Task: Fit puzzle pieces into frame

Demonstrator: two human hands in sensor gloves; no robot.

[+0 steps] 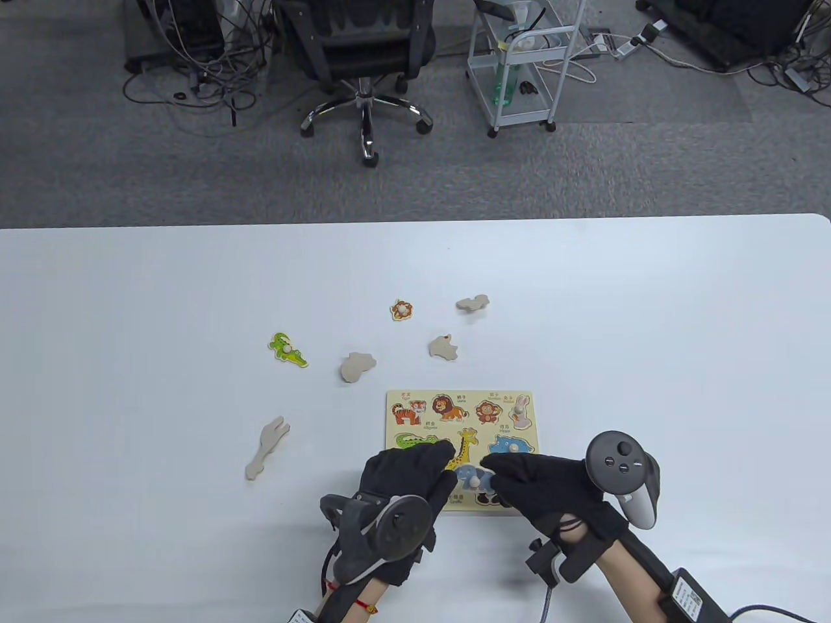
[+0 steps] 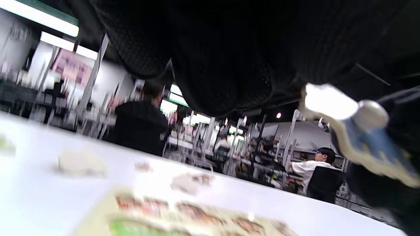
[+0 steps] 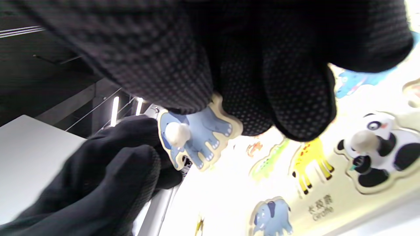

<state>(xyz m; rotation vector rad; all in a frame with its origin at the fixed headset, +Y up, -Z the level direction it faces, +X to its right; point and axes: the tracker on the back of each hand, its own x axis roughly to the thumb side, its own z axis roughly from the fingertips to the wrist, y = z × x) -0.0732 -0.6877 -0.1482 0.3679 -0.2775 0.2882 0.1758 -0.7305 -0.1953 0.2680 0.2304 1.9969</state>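
Observation:
The yellow puzzle frame (image 1: 415, 397) lies at the table's front middle, with a blue hippo piece (image 1: 513, 446) seated in it. My right hand (image 1: 491, 472) pinches a blue elephant piece (image 1: 474, 479) by its edge and holds it above the frame's front row. My left hand (image 1: 450, 468) grips the piece's other end. In the right wrist view the elephant piece (image 3: 197, 137) hangs tilted over the frame (image 3: 229, 196), with the printed elephant slot (image 3: 272, 218) below and a panda piece (image 3: 377, 147) seated to the right. The piece also shows in the left wrist view (image 2: 370, 137).
Loose pieces lie beyond and left of the frame: a green crocodile (image 1: 287, 349), a round orange one (image 1: 402, 309), and several face-down plain ones (image 1: 357, 366), (image 1: 444, 347), (image 1: 472, 302), (image 1: 266, 448). The table's far edge (image 1: 415, 220) borders an office chair and cart.

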